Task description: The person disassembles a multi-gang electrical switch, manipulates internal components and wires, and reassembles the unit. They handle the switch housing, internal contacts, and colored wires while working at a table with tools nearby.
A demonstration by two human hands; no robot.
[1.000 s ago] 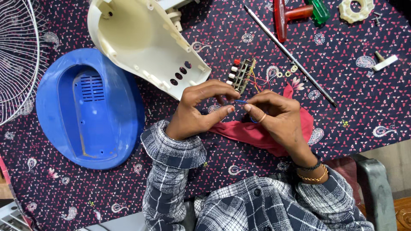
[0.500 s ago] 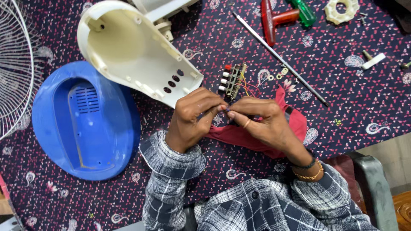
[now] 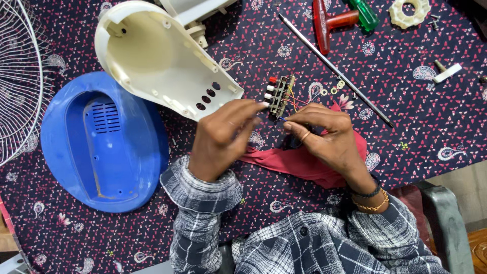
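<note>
A dark patterned cloth covers the whole work surface. At the far left edge lies one white wire fan guard, partly out of view. Next to it rests one blue plastic base cover, hollow side up, and just above and right of it one cream plastic housing, also hollow side up, with four small holes in a row near its lower edge. One red cloth lies under the two hands. One long thin metal rod runs diagonally across the upper right. Beside its top end lie two screwdrivers, one with a red T-shaped handle and one with a green handle, touching each other. One cream ring-shaped part sits in the top right corner, and a few small washers lie beside the rod.

The left hand pinches the lower end of one small push-button switch block, which is held just above the cloth between the housing and the rod; I count four buttons, the top one red. The right hand closes thumb and forefinger narrowly on the thin coloured wires at the block's side.
</note>
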